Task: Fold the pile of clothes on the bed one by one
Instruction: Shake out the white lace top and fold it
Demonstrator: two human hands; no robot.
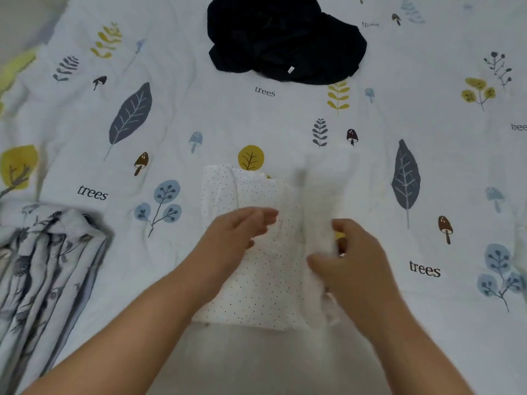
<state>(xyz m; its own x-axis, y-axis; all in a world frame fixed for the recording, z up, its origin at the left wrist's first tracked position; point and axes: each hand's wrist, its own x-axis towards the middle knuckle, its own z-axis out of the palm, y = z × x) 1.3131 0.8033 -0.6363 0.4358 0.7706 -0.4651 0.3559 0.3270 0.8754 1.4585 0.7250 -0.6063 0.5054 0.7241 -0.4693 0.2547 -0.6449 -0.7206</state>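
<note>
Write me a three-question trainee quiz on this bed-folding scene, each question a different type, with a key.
1. True or false: the dark garment at the far side of the bed is already folded flat.
2. Multiple choice: which garment are the hands working on? A) the white dotted garment B) the dark one C) the blue-grey printed garment
3. Fill in: the left hand lies with its fingers ____ on the dotted cloth, while the right hand grips its blurred right edge.

Key: 1 false, it lies crumpled; 2 A; 3 straight.
</note>
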